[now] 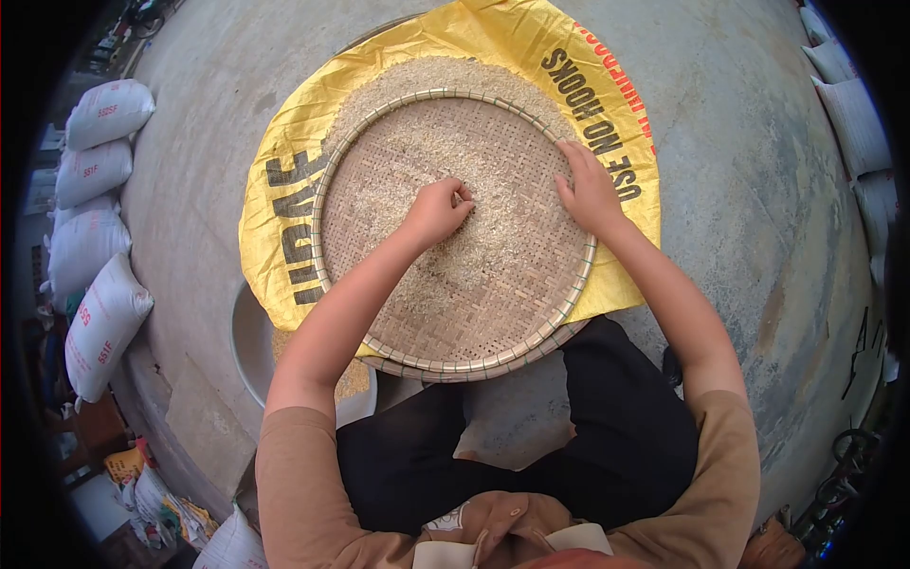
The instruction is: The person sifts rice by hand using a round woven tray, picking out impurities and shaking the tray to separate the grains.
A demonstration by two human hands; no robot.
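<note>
A round woven bamboo winnowing tray (512,303) holds a thin scatter of pale grain (474,251), thickest about its middle. My left hand (440,211) is over that grain, its fingers curled into a pinch; whatever lies between the fingertips is too small to name. At the tray's right rim is my right hand (591,190), holding the edge, with thumb and forefinger showing on the inner side and the other fingers partly hidden. Beneath the tray, a yellow printed sack (275,232) is spread out, bearing more pale grain (427,74) beyond the far rim.
Another round rim (455,376) shows under the tray at the near side. A grey basin (248,346) with golden grain stands at the lower left, partly behind my forearm. Full white sacks (100,327) are stacked at left, others (853,123) at right, on the concrete floor (739,190).
</note>
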